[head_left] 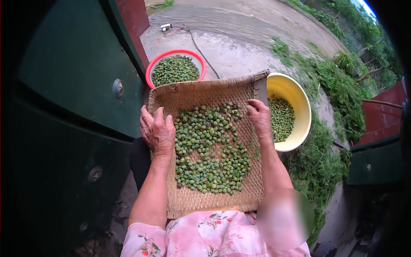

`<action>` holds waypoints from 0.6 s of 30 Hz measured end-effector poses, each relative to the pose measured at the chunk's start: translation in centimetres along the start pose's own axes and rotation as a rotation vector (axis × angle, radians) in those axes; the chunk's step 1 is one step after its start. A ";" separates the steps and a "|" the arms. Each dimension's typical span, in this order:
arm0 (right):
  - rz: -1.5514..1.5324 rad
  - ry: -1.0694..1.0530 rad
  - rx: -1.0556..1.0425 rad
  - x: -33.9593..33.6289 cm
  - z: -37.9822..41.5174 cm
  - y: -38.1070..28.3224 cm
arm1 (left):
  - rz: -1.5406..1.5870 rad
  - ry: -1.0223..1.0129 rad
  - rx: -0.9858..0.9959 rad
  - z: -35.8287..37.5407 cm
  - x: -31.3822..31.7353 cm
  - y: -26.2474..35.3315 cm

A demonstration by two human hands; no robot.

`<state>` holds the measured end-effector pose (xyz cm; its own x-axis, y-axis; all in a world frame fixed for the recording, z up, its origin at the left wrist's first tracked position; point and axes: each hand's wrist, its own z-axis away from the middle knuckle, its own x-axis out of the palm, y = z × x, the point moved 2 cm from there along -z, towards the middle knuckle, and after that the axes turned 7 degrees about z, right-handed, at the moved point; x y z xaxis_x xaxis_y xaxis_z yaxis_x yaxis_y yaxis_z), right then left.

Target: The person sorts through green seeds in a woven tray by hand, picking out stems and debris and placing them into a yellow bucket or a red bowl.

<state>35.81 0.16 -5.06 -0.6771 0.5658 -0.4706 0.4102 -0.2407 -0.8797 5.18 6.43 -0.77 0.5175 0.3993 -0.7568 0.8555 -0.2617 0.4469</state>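
Observation:
A woven winnowing basket [214, 201] rests across my lap, its raised back rim tilted away from me. Green round pods or berries [209, 167], with a few darker ones among them, lie spread over its weave. At the basket's left side, my left hand [158, 132] is closed over the edge, thumb toward the inside. My right hand [260, 118] is over the inner right side, beside the green pieces, with its fingers curled together. What those fingers hold, if anything, is hidden.
Beyond the basket stands a red-rimmed basin [202, 64] of similar green pieces. A yellow tub [305, 111] at the right holds more. Dark green metal doors [77, 94] close in the left side. Cut greenery [314, 184] covers ground at right; a cable [201, 53] crosses the concrete.

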 end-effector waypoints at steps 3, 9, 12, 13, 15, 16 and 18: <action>0.463 0.069 -0.428 2.9 0.2 0.3 | 0.000 -0.012 -0.009 0.0 0.0 0.0; 0.596 0.053 -0.345 3.6 0.2 0.3 | 0.009 0.001 0.004 -0.1 0.0 0.1; 0.447 0.102 -0.296 3.5 0.3 0.8 | 0.012 0.003 0.001 0.1 0.0 -0.2; 0.392 0.108 -0.288 3.5 0.1 0.9 | 0.015 0.003 0.000 0.0 0.1 -0.2; 0.352 0.157 -0.442 3.5 -0.1 0.6 | 0.016 -0.003 -0.002 0.0 0.1 -0.1; 0.448 0.098 -0.424 3.5 0.0 0.4 | 0.013 -0.006 -0.006 0.0 0.0 0.0; 0.635 -0.021 -0.386 3.8 0.2 -0.2 | 0.003 0.002 -0.003 -0.2 -0.1 0.0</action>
<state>33.08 2.21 -6.68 -0.2479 0.3942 -0.8850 0.9096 -0.2198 -0.3527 5.18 6.54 -0.63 0.5199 0.4006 -0.7545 0.8541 -0.2606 0.4501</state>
